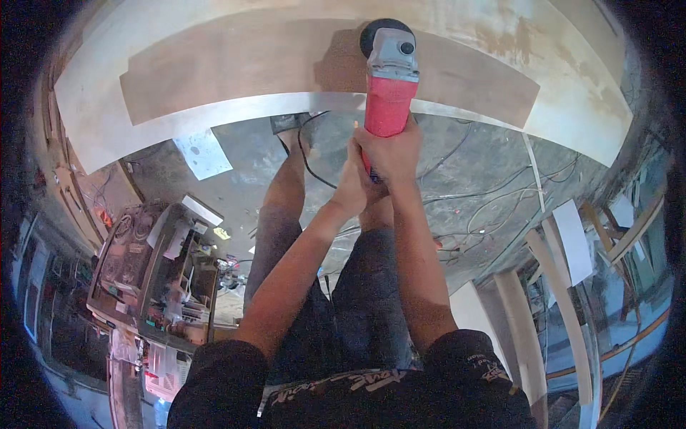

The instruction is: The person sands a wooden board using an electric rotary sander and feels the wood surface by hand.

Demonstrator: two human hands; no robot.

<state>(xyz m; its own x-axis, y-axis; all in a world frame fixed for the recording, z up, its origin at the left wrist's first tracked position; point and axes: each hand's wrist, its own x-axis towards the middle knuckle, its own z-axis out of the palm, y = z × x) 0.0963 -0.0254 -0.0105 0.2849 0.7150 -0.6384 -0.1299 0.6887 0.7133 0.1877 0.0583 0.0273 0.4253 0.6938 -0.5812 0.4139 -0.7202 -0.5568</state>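
I hold a red power sander (389,100) with a grey head and a black round pad against a large wooden board (236,71). My right hand (396,154) wraps the red body from behind. My left hand (354,187) grips the rear of the handle just below the right one. The pad rests near the board's near edge, on a darker brown strip of the surface. A black cord (307,154) trails down from the tool toward the floor.
A cluttered shelf unit with small items (153,268) stands at my left. Cables and wires (486,207) lie across the dusty floor. Pale wooden strips and boards (550,286) lean at the right. A paper sheet (202,152) lies under the board's edge.
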